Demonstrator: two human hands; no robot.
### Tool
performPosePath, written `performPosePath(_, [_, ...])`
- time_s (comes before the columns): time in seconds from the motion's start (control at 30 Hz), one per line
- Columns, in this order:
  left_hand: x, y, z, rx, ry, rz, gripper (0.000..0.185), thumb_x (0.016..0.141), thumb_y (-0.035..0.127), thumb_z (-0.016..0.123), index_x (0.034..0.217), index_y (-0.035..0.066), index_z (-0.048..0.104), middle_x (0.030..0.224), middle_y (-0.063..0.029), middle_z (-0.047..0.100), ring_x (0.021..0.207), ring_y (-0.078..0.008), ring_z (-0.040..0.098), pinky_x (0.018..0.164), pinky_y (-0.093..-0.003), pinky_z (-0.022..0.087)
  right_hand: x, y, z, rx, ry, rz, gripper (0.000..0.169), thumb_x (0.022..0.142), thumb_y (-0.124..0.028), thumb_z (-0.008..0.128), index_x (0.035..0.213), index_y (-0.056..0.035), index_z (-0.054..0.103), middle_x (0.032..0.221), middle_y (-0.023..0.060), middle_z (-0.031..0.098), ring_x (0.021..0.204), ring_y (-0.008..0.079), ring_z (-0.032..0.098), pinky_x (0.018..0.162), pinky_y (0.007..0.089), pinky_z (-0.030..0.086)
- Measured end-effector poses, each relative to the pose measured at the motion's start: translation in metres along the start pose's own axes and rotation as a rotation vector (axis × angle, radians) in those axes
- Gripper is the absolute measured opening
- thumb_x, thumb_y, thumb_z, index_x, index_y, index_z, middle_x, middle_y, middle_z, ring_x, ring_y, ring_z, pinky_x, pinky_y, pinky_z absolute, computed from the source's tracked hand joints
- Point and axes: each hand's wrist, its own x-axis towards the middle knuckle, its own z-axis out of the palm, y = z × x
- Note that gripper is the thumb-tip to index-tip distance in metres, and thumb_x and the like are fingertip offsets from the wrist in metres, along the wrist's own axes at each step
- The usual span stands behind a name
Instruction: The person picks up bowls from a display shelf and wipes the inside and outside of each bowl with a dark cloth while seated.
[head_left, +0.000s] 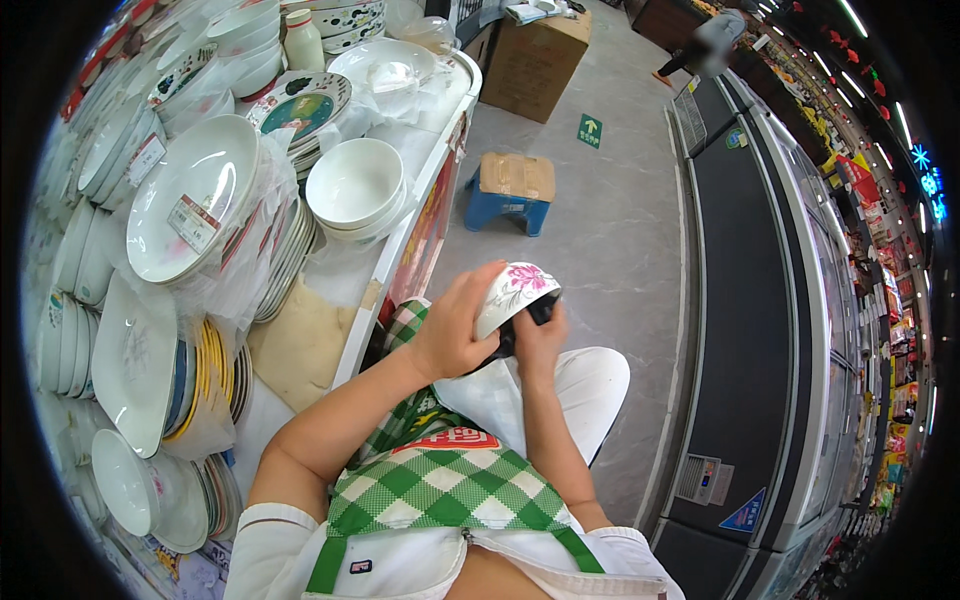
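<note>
In front of my lap, my left hand (448, 330) grips a white ceramic bowl (510, 292) with a pink flower on its outside. The bowl is tipped over, its opening facing down and to the right. My right hand (540, 341) holds a black item, apparently a cloth (543, 307), against the bowl's rim and inner side. The bowl's inside and part of the cloth are hidden. Left of my hands, a stack of plain white bowls (355, 184) stands near the edge of the display counter (420, 199). A folded beige cloth (304, 337) lies on that counter.
Stacked plates (193, 199), an oblong dish (135, 364) and several bowls crowd the counter. A blue stool (510, 195) with a cardboard top and a cardboard box (534, 64) stand ahead. A dark freezer cabinet (746, 300) lines the right; a person (709, 45) is beyond it.
</note>
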Motion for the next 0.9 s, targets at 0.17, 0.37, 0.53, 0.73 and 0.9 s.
performPosePath(0.17, [0.001,0.002,0.003,-0.013,-0.078,-0.134,0.080,0.077,0.027,0.073,0.139,-0.002,0.032,0.135,-0.0246,0.044,0.123,-0.0385,0.047,0.102,-0.0426,0.038,0.009,0.019,-0.016,-0.120,0.010,-0.079,0.027,0.079,-0.012,0.073,0.097,0.0038,0.061,0.082,0.0113,0.069,0.074,0.0163,0.064,0.068,0.0308,0.051])
performPosePath(0.37, [-0.010,-0.004,0.024,0.113,0.134,0.129,0.073,0.077,0.018,0.069,0.137,-0.004,0.033,0.129,-0.0267,0.046,0.119,-0.0430,0.047,0.102,-0.0442,0.037,-0.020,0.010,0.007,0.362,-0.071,0.401,0.037,0.084,-0.015,0.069,0.113,0.0054,0.058,0.098,0.0121,0.066,0.086,0.0207,0.065,0.073,0.0306,0.052])
performPosePath(0.53, [-0.003,-0.005,0.005,0.007,-0.115,-0.104,0.071,0.070,0.008,0.060,0.136,-0.003,0.035,0.125,-0.0245,0.052,0.114,-0.0398,0.054,0.097,-0.0413,0.042,0.003,-0.007,-0.016,-0.355,0.044,-0.362,0.035,0.074,-0.010,0.075,0.102,0.0025,0.058,0.093,0.0152,0.064,0.081,0.0284,0.063,0.071,0.0378,0.049])
performPosePath(0.73, [-0.002,-0.018,0.004,-0.119,-0.345,-0.347,0.082,0.079,0.039,0.070,0.141,0.002,0.032,0.124,-0.0253,0.055,0.111,-0.0410,0.055,0.094,-0.0433,0.044,-0.007,0.000,-0.030,-0.548,-0.049,-0.421,0.037,0.073,-0.011,0.078,0.104,-0.0021,0.061,0.085,0.0142,0.064,0.075,0.0288,0.064,0.066,0.0345,0.049])
performPosePath(0.9, [-0.003,0.004,0.011,0.042,-0.094,-0.092,0.083,0.074,0.025,0.073,0.141,-0.001,0.031,0.137,-0.0244,0.042,0.125,-0.0402,0.043,0.104,-0.0416,0.037,-0.006,0.018,-0.017,0.336,0.050,0.288,0.025,0.085,-0.014,0.071,0.097,0.0053,0.061,0.090,0.0094,0.067,0.077,0.0140,0.062,0.069,0.0272,0.051])
